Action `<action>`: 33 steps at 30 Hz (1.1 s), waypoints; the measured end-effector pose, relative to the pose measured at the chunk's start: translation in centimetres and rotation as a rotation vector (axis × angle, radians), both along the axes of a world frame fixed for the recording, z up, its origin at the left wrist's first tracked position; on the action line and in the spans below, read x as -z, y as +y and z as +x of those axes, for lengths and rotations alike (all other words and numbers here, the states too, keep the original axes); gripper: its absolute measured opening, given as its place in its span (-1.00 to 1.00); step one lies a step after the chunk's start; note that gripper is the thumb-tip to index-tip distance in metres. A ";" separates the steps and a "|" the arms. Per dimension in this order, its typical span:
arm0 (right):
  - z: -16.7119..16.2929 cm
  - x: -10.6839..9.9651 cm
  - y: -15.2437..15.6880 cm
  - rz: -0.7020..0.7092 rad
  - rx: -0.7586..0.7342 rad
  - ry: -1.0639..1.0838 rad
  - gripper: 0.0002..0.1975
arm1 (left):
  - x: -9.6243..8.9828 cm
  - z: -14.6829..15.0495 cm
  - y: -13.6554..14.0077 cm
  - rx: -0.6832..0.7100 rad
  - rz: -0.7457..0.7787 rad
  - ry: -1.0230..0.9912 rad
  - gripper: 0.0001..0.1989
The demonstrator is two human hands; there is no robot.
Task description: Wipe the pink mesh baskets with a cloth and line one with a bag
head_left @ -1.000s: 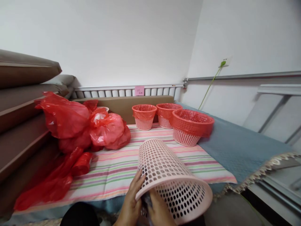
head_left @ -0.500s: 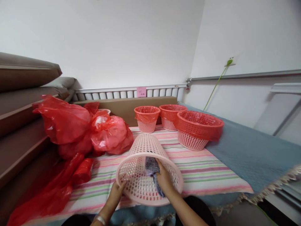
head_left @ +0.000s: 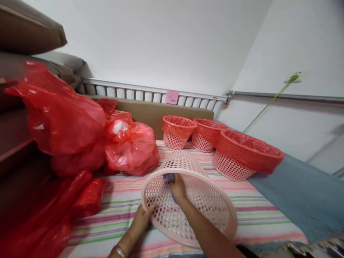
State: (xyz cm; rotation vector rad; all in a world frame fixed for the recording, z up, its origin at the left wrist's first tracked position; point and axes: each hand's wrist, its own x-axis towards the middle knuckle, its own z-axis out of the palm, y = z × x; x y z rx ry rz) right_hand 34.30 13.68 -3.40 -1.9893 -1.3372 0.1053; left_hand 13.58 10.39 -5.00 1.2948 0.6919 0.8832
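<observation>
A pale pink perforated plastic basket (head_left: 215,211) lies on its side, its wide mouth toward me. At the left of the rim, my left hand (head_left: 142,218) is closed on the edge, thumb on the inner side. My right hand (head_left: 177,188) reaches inside, gripping a bunched grey-purple cloth (head_left: 168,177) against the upper left of the inner wall. Part of the cloth hangs below the fingers, half hidden behind the hand.
Three baskets lined with red bags, a left one (head_left: 178,132), a middle one (head_left: 208,133) and a right one (head_left: 242,154), stand behind. Full red plastic bags (head_left: 131,147) and a red bag roll (head_left: 90,197) sit at left on the striped cloth (head_left: 120,211). Stacked cushions (head_left: 29,28) rise at far left.
My right hand has moved the cloth deeper and up toward the basket's upper left wall. The view has tilted and come closer; my left hand still holds the rim.
</observation>
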 end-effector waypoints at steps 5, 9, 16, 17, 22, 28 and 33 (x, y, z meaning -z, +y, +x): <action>0.6 1.1 2.5 -0.198 0.048 -0.177 -0.48 | 0.2 0.4 0.9 0.040 -0.065 0.012 -0.45; 1.0 0.1 3.5 -0.266 0.021 -0.138 -0.62 | 0.5 0.4 1.3 0.031 -0.102 -0.010 -0.44; -5.4 1.3 -6.0 -0.190 -0.142 -0.193 -0.57 | 1.0 0.4 1.4 0.004 -0.101 -0.057 -0.43; -6.4 2.0 -7.9 -0.158 -0.186 -0.236 -0.55 | 0.9 0.4 1.3 -0.010 -0.090 -0.054 -0.43; -8.0 2.9 -11.9 -0.139 -0.244 -0.239 -0.43 | 0.0 0.1 0.7 -0.024 -0.064 -0.014 -0.43; -6.7 0.7 -8.1 -0.069 -0.241 -0.203 -0.45 | -0.2 -0.2 0.0 -0.067 -0.038 0.101 -0.46; -1.7 0.5 -2.5 -0.149 -0.027 -0.364 -0.51 | -1.3 -0.3 -0.3 0.017 0.002 0.112 -0.52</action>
